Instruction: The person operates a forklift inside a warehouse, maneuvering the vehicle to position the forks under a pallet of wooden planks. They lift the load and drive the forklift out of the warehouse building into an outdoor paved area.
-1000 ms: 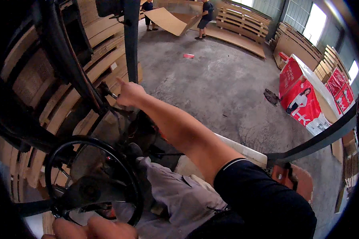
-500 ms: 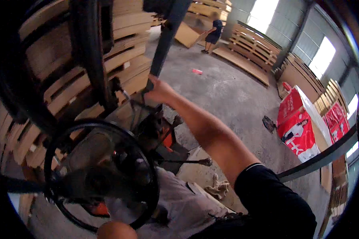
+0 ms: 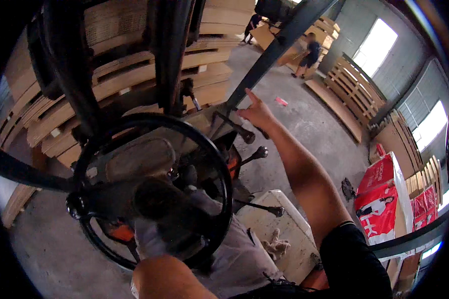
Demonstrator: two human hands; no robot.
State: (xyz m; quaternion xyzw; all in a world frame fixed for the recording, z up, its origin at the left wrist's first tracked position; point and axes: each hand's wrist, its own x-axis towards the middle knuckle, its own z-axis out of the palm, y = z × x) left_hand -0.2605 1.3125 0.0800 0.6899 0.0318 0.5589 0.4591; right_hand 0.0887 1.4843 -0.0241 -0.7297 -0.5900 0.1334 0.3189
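Shifted rightward, right hand rests on lever, fingers loosely spread; left hand hidden.

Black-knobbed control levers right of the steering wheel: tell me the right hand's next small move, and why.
Probably curl the right hand down onto the nearest black-knobbed lever: its fingers are spread just above that knob, gripping nothing, while the left hand is on the black steering wheel.

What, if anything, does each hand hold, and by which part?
The right hand rests on a black-knobbed lever near its top, index finger out. The left hand grips the steering wheel at its near rim.
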